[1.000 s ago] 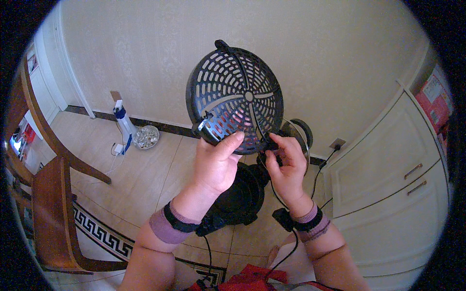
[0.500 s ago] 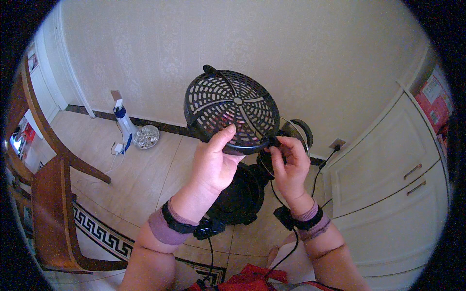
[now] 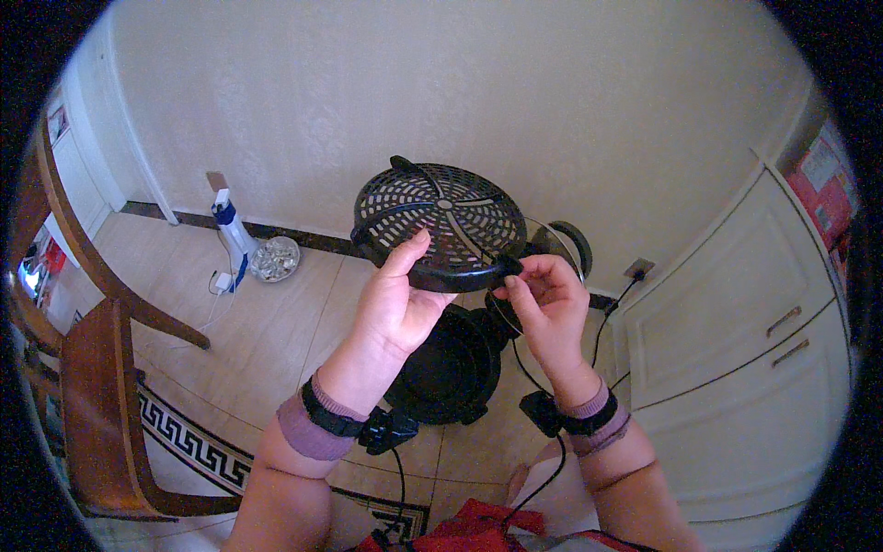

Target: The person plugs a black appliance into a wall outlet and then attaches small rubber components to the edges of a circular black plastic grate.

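Note:
A round black slotted tray (image 3: pixel 444 204), like an air fryer's crisper plate, is held up in front of me, tilted so its slots show. My left hand (image 3: pixel 397 299) grips its near-left rim, thumb on top and fingers underneath. At the near-right edge my right hand (image 3: pixel 552 299) pinches a small black tab on the rim. Below the tray, a round black pot or fryer bowl (image 3: pixel 446 368) stands on the floor, partly covered by my left hand and the tray. Behind my right hand is a round glass lid (image 3: pixel 559 247) with a dark rim, mostly hidden.
To the left stand a wooden chair (image 3: pixel 106 396), a white-and-blue upright device (image 3: pixel 235 235) and a bowl of small pale items (image 3: pixel 275 259). White cabinets (image 3: pixel 736 304) line the right. A black cord runs from the wall socket (image 3: pixel 639 269). The patterned wall (image 3: pixel 460 83) rises ahead.
The slotted tray has tipped flatter and its far edge has come down. Both hands keep their hold, with my right hand still at the rim tab.

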Available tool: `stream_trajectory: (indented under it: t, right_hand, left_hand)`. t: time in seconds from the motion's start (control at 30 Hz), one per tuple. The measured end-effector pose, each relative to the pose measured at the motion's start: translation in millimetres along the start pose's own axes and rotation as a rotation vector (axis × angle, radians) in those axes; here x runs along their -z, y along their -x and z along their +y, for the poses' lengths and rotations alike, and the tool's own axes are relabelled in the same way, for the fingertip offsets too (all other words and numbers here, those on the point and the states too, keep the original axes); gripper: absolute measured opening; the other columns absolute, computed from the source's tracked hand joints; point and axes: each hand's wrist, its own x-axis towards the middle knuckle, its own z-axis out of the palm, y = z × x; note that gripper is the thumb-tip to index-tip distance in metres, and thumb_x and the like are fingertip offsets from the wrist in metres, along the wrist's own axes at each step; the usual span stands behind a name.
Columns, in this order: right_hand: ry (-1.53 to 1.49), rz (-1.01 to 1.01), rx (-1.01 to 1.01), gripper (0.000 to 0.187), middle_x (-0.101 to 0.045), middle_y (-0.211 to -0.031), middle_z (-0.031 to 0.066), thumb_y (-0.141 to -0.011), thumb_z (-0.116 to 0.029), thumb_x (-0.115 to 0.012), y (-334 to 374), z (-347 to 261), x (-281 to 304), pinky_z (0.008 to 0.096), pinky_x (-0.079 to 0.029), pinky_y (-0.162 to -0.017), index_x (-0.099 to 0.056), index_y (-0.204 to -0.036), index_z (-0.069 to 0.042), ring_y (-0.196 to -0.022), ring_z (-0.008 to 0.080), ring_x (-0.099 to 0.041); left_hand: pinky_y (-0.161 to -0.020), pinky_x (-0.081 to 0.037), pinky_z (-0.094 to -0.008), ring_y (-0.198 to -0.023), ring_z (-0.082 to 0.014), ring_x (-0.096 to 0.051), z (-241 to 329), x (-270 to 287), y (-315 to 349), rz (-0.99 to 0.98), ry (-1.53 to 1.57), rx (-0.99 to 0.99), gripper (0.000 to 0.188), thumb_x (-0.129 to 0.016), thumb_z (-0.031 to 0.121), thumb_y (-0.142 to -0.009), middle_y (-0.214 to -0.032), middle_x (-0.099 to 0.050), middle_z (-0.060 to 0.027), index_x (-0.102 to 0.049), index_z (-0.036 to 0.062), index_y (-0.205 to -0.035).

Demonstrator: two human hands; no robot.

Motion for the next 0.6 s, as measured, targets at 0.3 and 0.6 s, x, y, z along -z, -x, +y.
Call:
stream_trajectory:
  t: [0.3, 0.6]
  right_hand:
    - [-0.333, -0.038, -0.138, 0.026, -0.057, -0.086, 0.004, -0.085, 0.008, -0.059, -4, -2, 1, 0.0266, -0.055, -0.067, -0.053, -0.109, 0.0, -0.072, 0.0138, -0.062]
    - [-0.638, -0.072, -0.373, 0.023, -0.06, -0.085, 0.0037, -0.087, 0.001, -0.057, -12, 0, 10, 0.0252, -0.049, -0.06, -0.056, -0.11, -0.003, -0.067, 0.013, -0.057]
  left_hand:
    - [-0.102, -0.041, -0.0491, -0.113, -0.0262, -0.056, -6, -7, 5, -0.03, -0.092, -0.096, 0.028, -0.063, 0.016, -0.088, -0.118, -0.062, -0.0077, -0.058, 0.0069, -0.115]
    - [-0.1, -0.042, -0.0485, -0.111, -0.0234, -0.058, 1, -10, 9, -0.07, -0.214, -0.115, 0.031, -0.064, 0.018, -0.088, -0.117, -0.063, -0.0052, -0.057, 0.0098, -0.117]
